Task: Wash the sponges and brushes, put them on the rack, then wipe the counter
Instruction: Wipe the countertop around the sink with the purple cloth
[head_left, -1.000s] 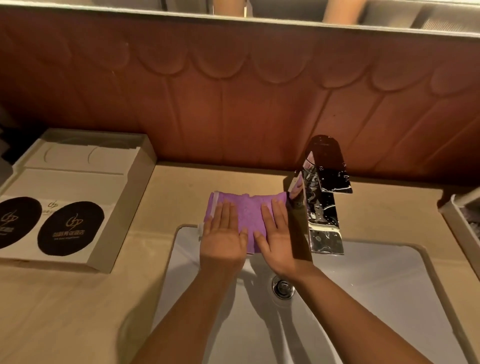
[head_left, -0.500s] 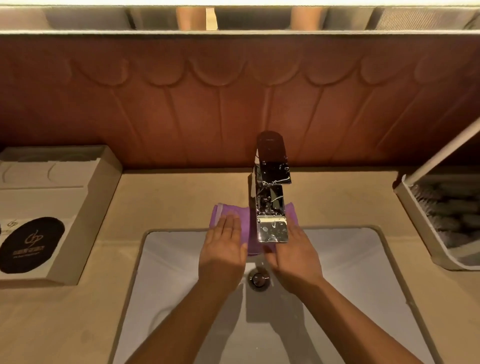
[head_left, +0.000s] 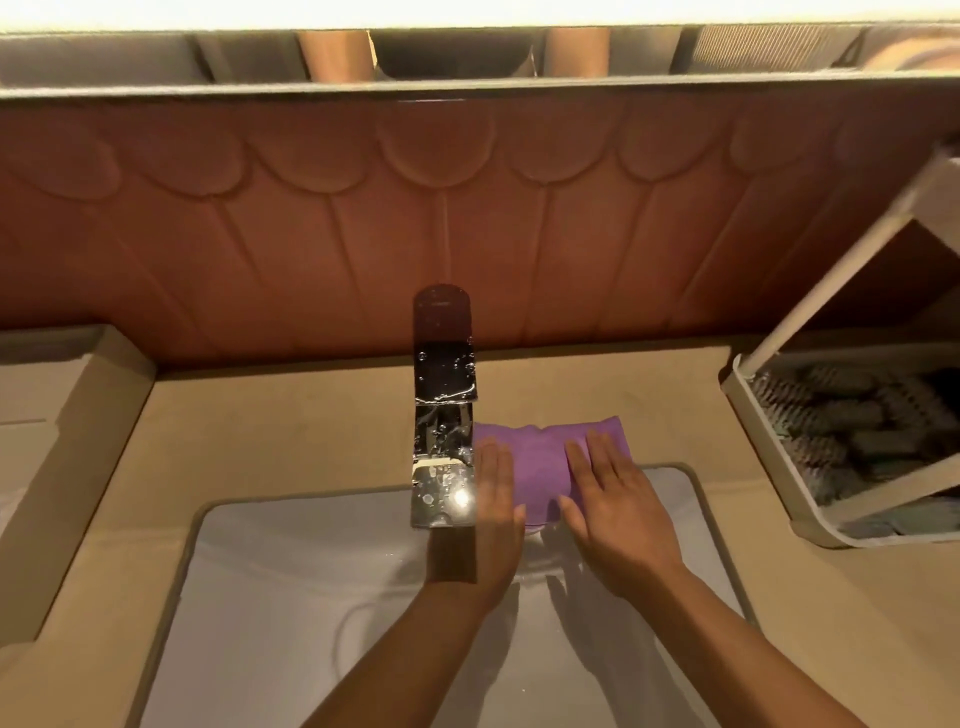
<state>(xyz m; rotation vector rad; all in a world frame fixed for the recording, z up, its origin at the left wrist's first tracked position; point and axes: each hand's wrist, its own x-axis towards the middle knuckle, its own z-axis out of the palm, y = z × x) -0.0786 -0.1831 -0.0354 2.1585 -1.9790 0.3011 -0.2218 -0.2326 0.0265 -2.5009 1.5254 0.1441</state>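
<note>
Moved since a second ago: purple cloth, then left of the faucet, now on its right. Carried across with it: both hands, flat on the cloth then as now.

Noted, largest first:

Reddish-brown wall panel with scalloped relief across the whole back. Strip of mirror above it.

Beige table running the full width below the panel and down both sides of the sink.

White sink set into the table at centre, forearms reaching over it.

Pale box on the table at far left, partly cut off by the edge of view.

White rack on the table at far right, with a slanted post rising from its near corner. Inside its lower tray, dark ribbed items; too blurred to tell brushes from sponges.

Chrome faucet, upright at the back rim of the sink, spotted with water drops, spout overhanging the basin.

Purple cloth spread on the table behind the sink, just right of the faucet. Near edge hanging over the sink rim.

Left hand pressed palm-down on the cloth's left part, fingers straight and together, touching or just beside the faucet; cannot tell which.

Right hand pressed palm-down on the cloth's right part, fingers straight and slightly spread.

Hands apart, with a bare strip of cloth between them. No fingers curled round anything.
</note>
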